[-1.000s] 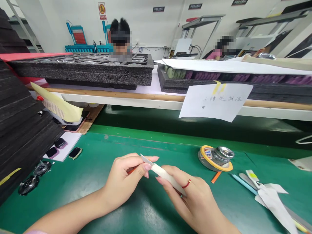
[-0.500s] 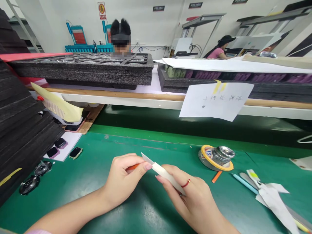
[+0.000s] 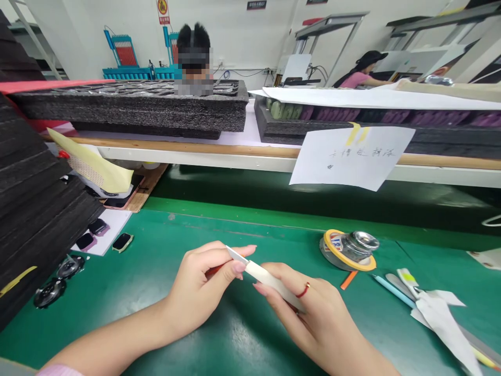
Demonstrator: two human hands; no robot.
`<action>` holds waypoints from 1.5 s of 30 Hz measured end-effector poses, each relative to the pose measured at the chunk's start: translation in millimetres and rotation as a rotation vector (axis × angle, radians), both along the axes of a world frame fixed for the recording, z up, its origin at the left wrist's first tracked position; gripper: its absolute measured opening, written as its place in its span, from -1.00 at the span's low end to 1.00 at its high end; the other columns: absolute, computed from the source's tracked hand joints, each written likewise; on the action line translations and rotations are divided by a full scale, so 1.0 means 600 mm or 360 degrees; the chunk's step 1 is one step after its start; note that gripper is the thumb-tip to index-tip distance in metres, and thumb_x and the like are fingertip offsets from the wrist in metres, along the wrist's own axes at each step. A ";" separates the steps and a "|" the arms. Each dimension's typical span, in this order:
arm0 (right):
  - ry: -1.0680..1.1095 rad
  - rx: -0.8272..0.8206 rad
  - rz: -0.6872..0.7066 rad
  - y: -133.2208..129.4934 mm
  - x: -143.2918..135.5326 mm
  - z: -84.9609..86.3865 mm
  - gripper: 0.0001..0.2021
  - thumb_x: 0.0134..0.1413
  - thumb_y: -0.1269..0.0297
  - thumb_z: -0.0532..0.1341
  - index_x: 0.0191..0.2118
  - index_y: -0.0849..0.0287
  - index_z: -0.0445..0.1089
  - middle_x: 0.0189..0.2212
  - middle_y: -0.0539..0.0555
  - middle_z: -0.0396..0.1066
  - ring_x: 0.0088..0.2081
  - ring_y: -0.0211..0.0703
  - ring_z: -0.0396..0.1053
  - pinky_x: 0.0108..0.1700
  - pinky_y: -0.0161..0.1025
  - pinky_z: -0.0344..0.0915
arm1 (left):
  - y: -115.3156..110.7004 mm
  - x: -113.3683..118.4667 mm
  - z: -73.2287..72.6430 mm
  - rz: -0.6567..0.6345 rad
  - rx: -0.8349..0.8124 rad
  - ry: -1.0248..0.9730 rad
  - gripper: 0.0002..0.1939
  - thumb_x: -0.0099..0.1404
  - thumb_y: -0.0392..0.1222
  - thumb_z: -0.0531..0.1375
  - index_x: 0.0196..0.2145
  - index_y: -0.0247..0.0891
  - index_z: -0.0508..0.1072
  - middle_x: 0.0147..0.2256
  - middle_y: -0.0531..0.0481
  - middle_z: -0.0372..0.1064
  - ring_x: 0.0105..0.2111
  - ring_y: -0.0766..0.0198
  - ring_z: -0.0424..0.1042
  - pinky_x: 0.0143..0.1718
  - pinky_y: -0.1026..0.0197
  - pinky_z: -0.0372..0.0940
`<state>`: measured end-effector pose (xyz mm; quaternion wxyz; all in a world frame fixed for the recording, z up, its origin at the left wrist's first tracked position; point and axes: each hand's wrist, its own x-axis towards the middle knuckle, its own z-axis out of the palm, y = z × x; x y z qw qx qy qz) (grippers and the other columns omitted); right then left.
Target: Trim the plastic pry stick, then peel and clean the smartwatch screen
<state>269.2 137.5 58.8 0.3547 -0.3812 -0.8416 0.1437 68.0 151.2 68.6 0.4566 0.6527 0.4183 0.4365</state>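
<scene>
My right hand (image 3: 313, 308) grips a craft knife (image 3: 270, 282) with a pale handle, which looks wrapped in white. Its slim pointed blade (image 3: 236, 255) slants up and to the left. An orange strip (image 3: 214, 270) is pinched in my left hand (image 3: 209, 282), mostly hidden by the fingers. The left thumb lies against the blade close to where it meets the handle; whether the edge touches the orange strip I cannot tell. Both hands are above the green table (image 3: 230, 339), and a red ring circles a finger of the right one.
To the right stand a tape roll with a glass jar (image 3: 356, 248), an orange stick (image 3: 348, 280), a light-blue pen (image 3: 393, 291) and crumpled white paper (image 3: 446, 324). Watch cases (image 3: 123, 242) and black foam (image 3: 39, 188) are left. A shelf (image 3: 219, 151) crosses ahead; two people are beyond.
Fingers of my left hand have stretched out past the blade to the right. The knife and the right hand have barely shifted. The view has tilted slightly.
</scene>
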 end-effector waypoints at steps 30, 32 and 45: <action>0.0048 0.0144 -0.0064 -0.004 -0.011 -0.008 -0.88 0.44 0.31 0.04 -0.07 0.14 0.30 -0.53 -0.10 0.37 -0.64 -0.38 0.18 -0.62 -0.40 0.06 | -0.003 0.005 0.002 -0.0033 -0.0180 -0.0130 -0.69 0.41 -0.04 0.16 -0.40 -0.21 0.57 -0.28 -0.05 0.58 -0.24 0.19 0.51 -0.26 0.25 0.32; 0.0060 0.0126 -0.0062 -0.004 -0.011 -0.008 -0.89 0.44 0.32 0.04 -0.07 0.13 0.29 -0.52 -0.09 0.38 -0.63 -0.38 0.20 -0.63 -0.39 0.04 | -0.004 0.006 0.001 -0.0023 -0.0167 -0.0128 -0.70 0.41 -0.03 0.17 -0.35 -0.21 0.60 -0.28 -0.04 0.58 -0.33 0.22 0.47 -0.31 0.24 0.30; 0.0065 0.0110 -0.0036 -0.006 -0.012 -0.009 -0.89 0.43 0.31 0.04 -0.10 0.13 0.29 -0.59 -0.15 0.25 -0.65 -0.35 0.09 -0.61 -0.39 0.06 | -0.009 0.006 0.000 -0.0017 -0.0097 -0.0151 -0.73 0.45 -0.09 0.16 -0.29 -0.17 0.63 -0.16 0.02 0.60 -0.28 0.31 0.50 -0.25 0.33 0.35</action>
